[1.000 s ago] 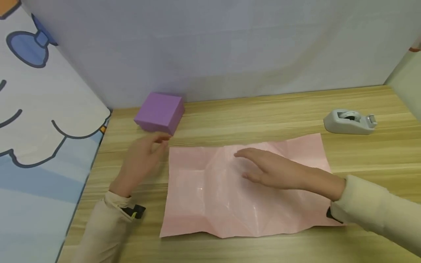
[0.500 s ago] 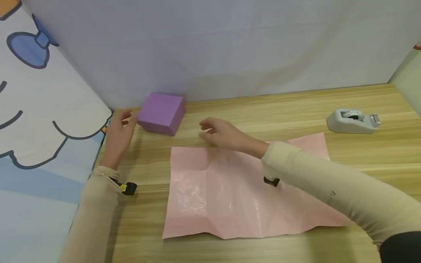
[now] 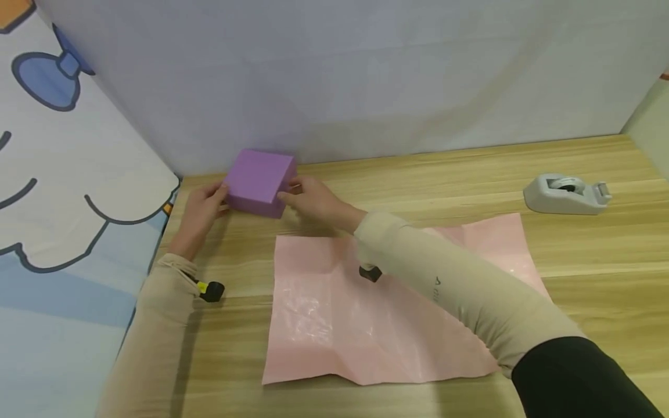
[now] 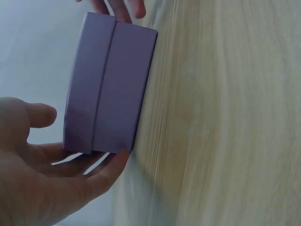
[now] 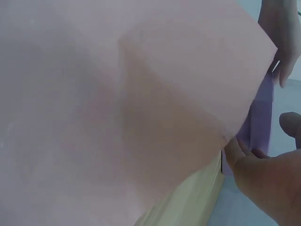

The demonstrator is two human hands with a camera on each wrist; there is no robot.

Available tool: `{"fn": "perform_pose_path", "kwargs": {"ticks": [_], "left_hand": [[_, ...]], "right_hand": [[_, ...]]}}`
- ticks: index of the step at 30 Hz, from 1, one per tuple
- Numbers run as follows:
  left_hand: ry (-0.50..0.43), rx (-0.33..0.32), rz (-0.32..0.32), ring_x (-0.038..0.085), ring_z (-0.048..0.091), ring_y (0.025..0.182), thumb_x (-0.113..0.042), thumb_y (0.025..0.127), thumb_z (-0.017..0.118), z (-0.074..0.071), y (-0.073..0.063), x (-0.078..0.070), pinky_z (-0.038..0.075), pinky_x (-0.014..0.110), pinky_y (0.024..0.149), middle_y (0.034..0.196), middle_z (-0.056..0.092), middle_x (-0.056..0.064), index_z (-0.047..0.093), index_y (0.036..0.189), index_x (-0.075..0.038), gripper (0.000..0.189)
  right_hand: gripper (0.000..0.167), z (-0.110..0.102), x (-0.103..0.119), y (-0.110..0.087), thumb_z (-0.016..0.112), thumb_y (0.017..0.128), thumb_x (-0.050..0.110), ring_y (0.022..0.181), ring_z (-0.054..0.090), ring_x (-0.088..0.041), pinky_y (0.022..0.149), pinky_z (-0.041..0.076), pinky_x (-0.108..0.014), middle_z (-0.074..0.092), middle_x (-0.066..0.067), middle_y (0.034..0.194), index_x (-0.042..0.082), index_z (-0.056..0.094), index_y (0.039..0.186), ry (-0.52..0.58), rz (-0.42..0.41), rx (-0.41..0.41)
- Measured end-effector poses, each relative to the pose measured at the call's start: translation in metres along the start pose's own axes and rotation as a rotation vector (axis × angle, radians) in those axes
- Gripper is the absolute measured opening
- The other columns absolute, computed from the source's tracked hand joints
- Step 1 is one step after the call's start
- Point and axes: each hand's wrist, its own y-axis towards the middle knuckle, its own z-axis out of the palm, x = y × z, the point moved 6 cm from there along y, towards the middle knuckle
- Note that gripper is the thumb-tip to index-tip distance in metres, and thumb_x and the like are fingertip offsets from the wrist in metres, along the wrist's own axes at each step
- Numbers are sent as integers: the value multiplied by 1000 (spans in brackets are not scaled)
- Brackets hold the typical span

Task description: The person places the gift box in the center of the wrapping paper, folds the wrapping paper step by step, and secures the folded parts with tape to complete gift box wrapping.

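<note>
A purple lidded box (image 3: 257, 177) stands at the back left of the wooden table. My left hand (image 3: 201, 210) is at its left side. In the left wrist view, the fingers (image 4: 106, 181) reach along the end of the box while the thumb stays apart from it. My right hand (image 3: 316, 200) is at the right side, fingertips right at the box wall. Its thumb stands away from the purple surface in the right wrist view, where pink paper hides part of the box. That pink sheet of paper (image 3: 308, 302), creased and glossy, lies flat below the right forearm.
A grey tape dispenser (image 3: 567, 194) with a roll in it stands at the back right of the table (image 3: 590, 313). A pale cloth (image 3: 418, 75) hangs behind the table, and a printed cartoon cloth (image 3: 63, 302) borders it on the left.
My right hand has moved from over the pink paper to the right side of the box. My left hand has gone up and around to its left side.
</note>
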Motion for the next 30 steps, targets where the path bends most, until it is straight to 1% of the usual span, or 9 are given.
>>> {"fn": "perform_pose_path", "kwargs": {"ticks": [4,7,10,13,14,17,20,25,30], "left_hand": [[-12,7,14,15,57,121,-37,112,39,5,1,1,52,41,111,156,48,24,39,158,2,60],[-1,-4,35,26,58,129,-34,111,43,6,0,0,54,37,109,156,49,23,42,157,1,58],[-22,-12,56,21,60,125,-31,110,48,9,-1,-4,57,30,103,155,50,23,43,156,2,56],[-45,-30,68,12,62,116,-30,108,54,11,-4,-14,58,24,98,154,51,23,44,156,1,58],[-48,-37,76,7,61,111,-30,107,56,11,-5,-18,58,23,96,152,52,23,44,155,1,58],[-34,-60,108,3,62,104,-31,106,60,14,-13,-34,59,19,91,146,55,22,48,152,1,57],[-26,-64,156,1,62,98,-30,105,62,20,-22,-52,59,17,87,140,58,20,52,148,2,54],[-22,-24,233,-1,65,92,-27,104,63,32,-43,-78,58,15,85,131,61,20,57,142,5,50],[-69,71,230,-2,67,89,-23,103,65,46,-68,-91,58,17,87,125,62,13,57,139,6,46]], "right_hand": [[53,4,2,1,58,107,22,132,61,-30,104,55,-36,58,-19,147,-2,45,152,69,10,-3],[52,4,1,0,57,108,20,132,61,-31,104,56,-36,58,-20,148,-3,43,152,100,16,0],[54,-1,1,-3,56,108,20,137,57,-31,109,53,-37,54,-20,151,-3,40,155,106,11,5],[59,-11,3,-8,57,108,22,137,56,-31,112,50,-38,50,-19,155,-2,35,157,121,8,-1],[61,-15,4,-11,58,107,22,137,57,-31,113,50,-38,49,-19,156,-2,34,158,128,7,-10],[64,-28,9,-23,60,106,23,131,61,-32,111,52,-39,47,-18,157,-1,32,159,166,-1,-29],[66,-43,12,-38,62,106,25,130,61,-30,110,53,-40,46,-15,157,3,31,159,178,-21,-41],[63,-65,11,-65,65,104,25,128,64,-29,105,56,-38,48,-13,155,7,35,157,145,-62,-70],[64,-76,6,-100,68,101,22,123,66,-31,101,58,-41,50,-14,152,6,37,155,144,-57,-80]]}}
